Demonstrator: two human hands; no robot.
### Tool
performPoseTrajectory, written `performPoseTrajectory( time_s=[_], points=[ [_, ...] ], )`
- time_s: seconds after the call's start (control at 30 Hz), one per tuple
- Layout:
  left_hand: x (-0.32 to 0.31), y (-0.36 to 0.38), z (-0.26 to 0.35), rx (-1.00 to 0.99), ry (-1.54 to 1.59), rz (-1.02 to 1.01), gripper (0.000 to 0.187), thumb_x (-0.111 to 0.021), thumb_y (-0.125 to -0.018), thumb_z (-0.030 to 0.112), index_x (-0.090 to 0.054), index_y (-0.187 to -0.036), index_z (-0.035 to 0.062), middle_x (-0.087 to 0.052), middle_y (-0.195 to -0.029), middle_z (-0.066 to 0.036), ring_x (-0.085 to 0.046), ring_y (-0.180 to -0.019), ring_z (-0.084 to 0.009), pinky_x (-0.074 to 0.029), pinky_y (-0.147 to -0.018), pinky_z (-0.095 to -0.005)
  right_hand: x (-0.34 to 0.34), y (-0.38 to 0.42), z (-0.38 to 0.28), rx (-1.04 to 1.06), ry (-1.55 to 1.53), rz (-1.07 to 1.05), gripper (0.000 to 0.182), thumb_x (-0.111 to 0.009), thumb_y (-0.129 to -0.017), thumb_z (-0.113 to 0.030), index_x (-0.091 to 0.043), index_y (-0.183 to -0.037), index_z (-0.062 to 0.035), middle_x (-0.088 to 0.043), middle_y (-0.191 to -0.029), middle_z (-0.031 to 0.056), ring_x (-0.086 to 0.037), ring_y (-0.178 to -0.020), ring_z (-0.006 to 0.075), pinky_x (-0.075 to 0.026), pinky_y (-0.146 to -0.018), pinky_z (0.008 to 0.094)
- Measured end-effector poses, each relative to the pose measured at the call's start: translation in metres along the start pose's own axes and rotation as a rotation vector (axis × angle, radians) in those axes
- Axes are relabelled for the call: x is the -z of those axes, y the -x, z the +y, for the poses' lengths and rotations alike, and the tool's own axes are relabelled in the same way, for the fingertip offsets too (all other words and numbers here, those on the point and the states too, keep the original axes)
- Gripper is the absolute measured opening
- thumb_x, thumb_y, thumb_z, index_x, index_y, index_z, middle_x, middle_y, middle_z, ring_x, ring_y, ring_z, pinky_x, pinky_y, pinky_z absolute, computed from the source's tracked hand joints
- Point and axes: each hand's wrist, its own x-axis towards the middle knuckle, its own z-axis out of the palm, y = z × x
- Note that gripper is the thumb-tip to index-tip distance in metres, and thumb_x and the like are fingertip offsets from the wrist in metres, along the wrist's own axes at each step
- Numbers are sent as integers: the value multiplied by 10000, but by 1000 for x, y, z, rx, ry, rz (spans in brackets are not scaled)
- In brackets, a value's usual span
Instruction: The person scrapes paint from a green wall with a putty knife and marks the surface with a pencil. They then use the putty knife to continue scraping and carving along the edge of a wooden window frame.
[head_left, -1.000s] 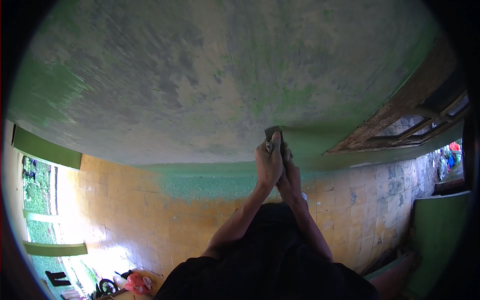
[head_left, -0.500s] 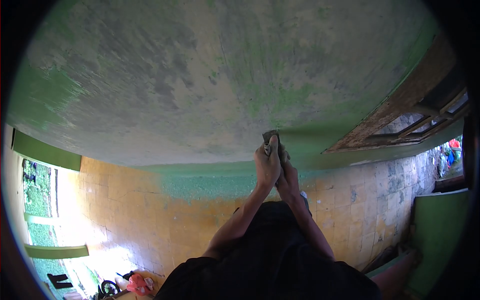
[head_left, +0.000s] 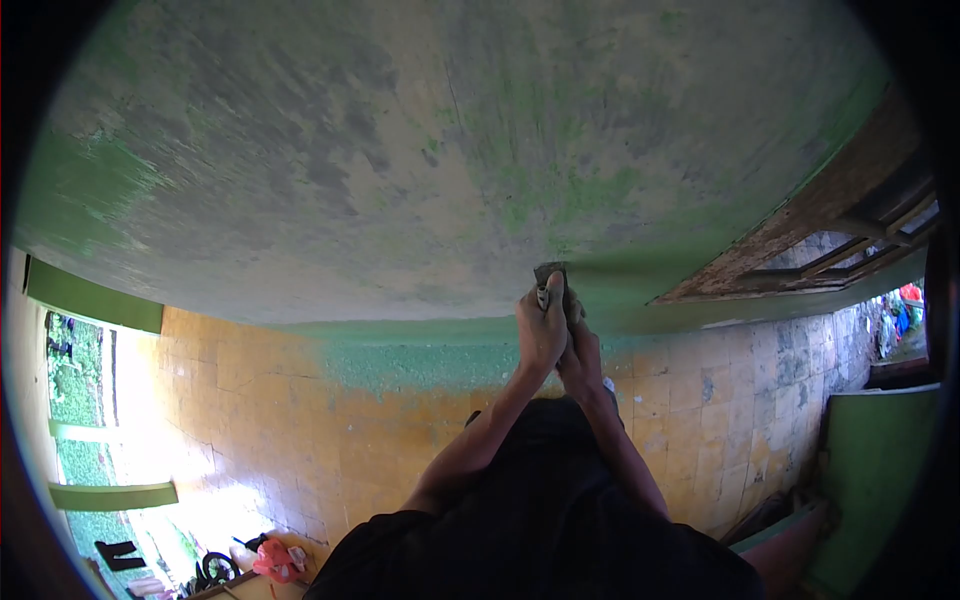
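Both my hands are closed together round a small scraper (head_left: 549, 271), whose flat dark blade rests at the lower part of the wall (head_left: 420, 200). My left hand (head_left: 541, 327) has its thumb up along the tool near the blade. My right hand (head_left: 580, 350) grips from the right side, close against the left; part of its fingers is hidden. The wall shows grey and beige bare patches with streaks of green paint, greener near the blade. The handle is mostly covered by my fingers.
A worn wooden window frame (head_left: 735, 262) is set in the wall at the right. Below lies a yellow tiled floor (head_left: 400, 440) with green dust (head_left: 410, 370) along the wall. A red plastic bag (head_left: 278, 561) is at the lower left, a green panel (head_left: 880, 470) at the lower right.
My two hands and the scraper have moved slightly to the right in view. The grip looks the same. The view has shifted a little.
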Motion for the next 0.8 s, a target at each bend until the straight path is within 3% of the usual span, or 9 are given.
performPoseTrajectory(
  time_s=[0.1, 0.23, 0.3, 0.37, 0.43, 0.5, 0.6, 0.67, 0.8],
  points=[
    [-6, -2, 27, -69, 25, -2, 470, -520, -1070, 312, -522, -717, 3, -541, -604, -38, -506, -559, -114, -419, -516, -308, 3, -14, -19, 65, 2, 10, 561, -461, -995, -312, -439, -1448, 18, -648, -962, 86, -620, -768, 105, -477, -603, 247],
    [-2, -3, 8, -32, 34, -7, 480, -510, -1073, 320, -520, -713, 4, -539, -601, -36, -509, -560, -114, -421, -520, -308, -1, -8, -8, 68, 13, 39, 559, -495, -978, -299, -459, -1429, 28, -654, -969, 101, -610, -749, 100, -465, -589, 242],
    [0, 0, 2, 3, -7, 10, 483, -500, -1076, 325, -520, -714, 6, -538, -599, -35, -510, -561, -114, -422, -523, -307, 0, -4, -11, 65, 54, 49, 547, -501, -974, -280, -464, -1422, 33, -670, -1014, 125, -640, -808, 137, -499, -651, 271],
    [-3, -3, 18, -34, 33, -10, 488, -494, -1078, 329, -519, -711, 9, -537, -596, -34, -511, -560, -116, -425, -526, -307, 1, -5, -23, 74, 83, 45, 464, -494, -974, -233, -494, -1350, 39, -673, -941, 151, -667, -789, 204, -513, -674, 314],
    [-2, 3, 23, -35, 39, -24, 491, -491, -1078, 333, -517, -707, 12, -536, -593, -34, -512, -559, -118, -427, -528, -307, 2, -8, -35, 82, 91, 40, 323, -473, -975, -159, -551, -1213, 46, -662, -751, 180, -691, -694, 302, -508, -659, 372],
    [0, -4, 15, -52, 29, -35, 493, -492, -1077, 336, -515, -704, 15, -535, -590, -34, -512, -557, -121, -430, -530, -308, -2, -7, -25, 118, 144, 74, 313, -466, -975, -144, -551, -1209, 46, -655, -745, 185, -684, -683, 316, -508, -653, 378],
    [6, -1, 1, 28, 57, -37, 494, -490, -1077, 340, -511, -704, 17, -528, -581, -33, -522, -558, -128, -432, -533, -309, -11, -4, -21, 255, 196, 167, 298, -462, -977, -135, -548, -1196, 48, -650, -741, 192, -679, -666, 318, -507, -639, 389],
    [1, -8, 32, -40, 40, -41, 493, -491, -1076, 342, -514, -705, 17, -526, -576, -34, -533, -560, -133, -435, -531, -312, -11, -6, -28, 249, 157, 147, 302, -466, -984, -148, -544, -1201, 46, -649, -744, 187, -672, -655, 297, -503, -628, 388],
    [5, -2, 24, -11, 4, -27, 492, -496, -1074, 342, -523, -708, 15, -528, -573, -36, -547, -557, -136, -440, -525, -314, -6, -7, -24, 7, -13, 19, 335, -476, -1005, -204, -537, -1234, 33, -640, -748, 145, -636, -636, 214, -483, -601, 353]
  ],
)
